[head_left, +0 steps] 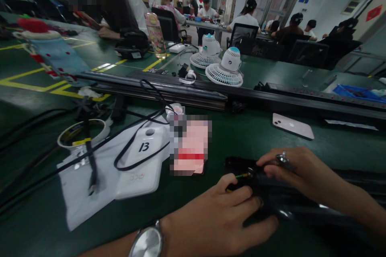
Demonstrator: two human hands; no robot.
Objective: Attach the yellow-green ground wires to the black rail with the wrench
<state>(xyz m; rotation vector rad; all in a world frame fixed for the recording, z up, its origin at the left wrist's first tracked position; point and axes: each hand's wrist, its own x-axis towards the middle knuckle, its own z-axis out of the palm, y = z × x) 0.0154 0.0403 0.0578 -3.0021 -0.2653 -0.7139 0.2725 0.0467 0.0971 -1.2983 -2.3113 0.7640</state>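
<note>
My left hand (217, 213), with a silver watch at the wrist, pinches a thin green and yellow wire (240, 176) between thumb and forefinger. The wire runs to a small shiny metal piece (250, 172). From the other side my right hand (289, 170), wearing a ring, reaches in with its fingers closed close to that piece. What the right fingertips grip is hidden. Beneath both hands lies a long, glossy black part (289, 213), blurred and dark against the table.
To the left are a white power bank (144, 168) marked 13, black cables, a tape roll (84, 132) and a pink blurred item (193, 140). A phone (292, 125) lies behind my right hand. Black rails (169, 90) cross the table; two fans (226, 70) and seated people are beyond.
</note>
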